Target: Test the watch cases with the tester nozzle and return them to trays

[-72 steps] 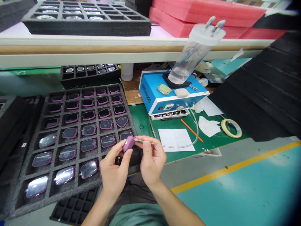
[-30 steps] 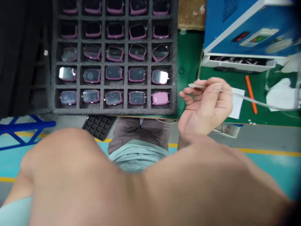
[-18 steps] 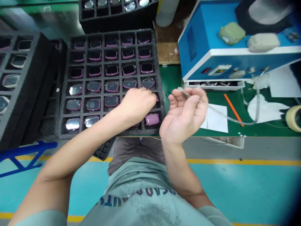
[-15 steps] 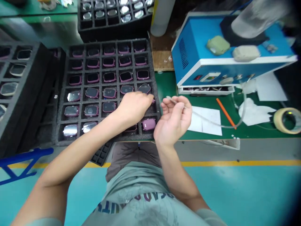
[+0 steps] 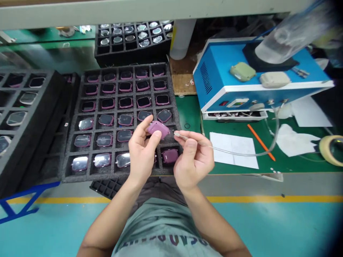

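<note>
My left hand [image 5: 142, 153] is closed on a purple smartwatch case [image 5: 160, 128], pinched between thumb and fingers and raised over the tray with its plain back facing up. Closed around the end of a clear thin tube [image 5: 235, 154], my right hand [image 5: 195, 159] points the tube's tip towards the case, a small gap apart. Below both hands lies a black foam tray [image 5: 92, 175] of square compartments. Most compartments hold purple watch cases with dark or shiny faces. Another purple case [image 5: 170, 156] sits back-up in the near right compartment.
A blue machine [image 5: 217, 71] stands at the back right, with the tube running to its front. Stacked foam trays [image 5: 57, 103] rise at the left. An orange stick [image 5: 261, 142], white paper [image 5: 233, 150] and a tape roll [image 5: 328, 150] lie on the green bench.
My left hand has lifted a purple watch case out of the tray and turned palm up with it. My right hand has brought the tube tip closer. The camera view has tilted up.
</note>
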A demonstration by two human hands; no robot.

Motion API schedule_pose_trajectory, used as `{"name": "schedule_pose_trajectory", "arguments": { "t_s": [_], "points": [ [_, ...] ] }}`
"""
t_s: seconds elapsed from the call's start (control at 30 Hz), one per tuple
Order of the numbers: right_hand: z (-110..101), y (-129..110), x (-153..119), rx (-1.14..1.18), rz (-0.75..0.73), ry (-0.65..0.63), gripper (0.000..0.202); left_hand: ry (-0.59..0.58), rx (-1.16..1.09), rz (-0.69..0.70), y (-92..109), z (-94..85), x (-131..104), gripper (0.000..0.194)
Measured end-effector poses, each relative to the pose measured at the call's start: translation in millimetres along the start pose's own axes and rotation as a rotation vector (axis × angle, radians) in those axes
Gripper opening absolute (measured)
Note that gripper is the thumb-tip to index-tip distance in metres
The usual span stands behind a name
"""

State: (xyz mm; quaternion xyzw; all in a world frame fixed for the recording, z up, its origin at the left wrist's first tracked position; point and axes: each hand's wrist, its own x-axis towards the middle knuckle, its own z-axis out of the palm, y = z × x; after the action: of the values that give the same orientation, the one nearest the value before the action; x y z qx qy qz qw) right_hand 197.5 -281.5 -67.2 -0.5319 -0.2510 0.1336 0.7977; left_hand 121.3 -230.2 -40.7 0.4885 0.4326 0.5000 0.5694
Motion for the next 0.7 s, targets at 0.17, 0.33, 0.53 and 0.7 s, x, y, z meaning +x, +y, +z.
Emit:
{"name": "schedule_pose_trajectory", "arguments": {
  "t_s": [0.17, 0.33, 0.53, 0.7],
  "points": [
    [0, 2, -1, -0.010, -0.040, -0.034, 0.013, 0.030, -0.095, -0.008, -5, 0.9, -4, 0.028],
    [-1, 5, 1, -0.010, -0.086, -0.037, 0.015, 0.027, -0.130, -0.025, -8, 0.5, -8, 0.026],
    [-1, 6, 2, -0.018, -0.093, -0.034, 0.015, 0.048, -0.121, 0.044, -10, 1.1, -11, 0.024],
    [-1, 7, 3, -0.033, -0.083, -0.031, 0.015, 0.045, -0.123, 0.055, -10, 1.9, -11, 0.024]
  ]
}}
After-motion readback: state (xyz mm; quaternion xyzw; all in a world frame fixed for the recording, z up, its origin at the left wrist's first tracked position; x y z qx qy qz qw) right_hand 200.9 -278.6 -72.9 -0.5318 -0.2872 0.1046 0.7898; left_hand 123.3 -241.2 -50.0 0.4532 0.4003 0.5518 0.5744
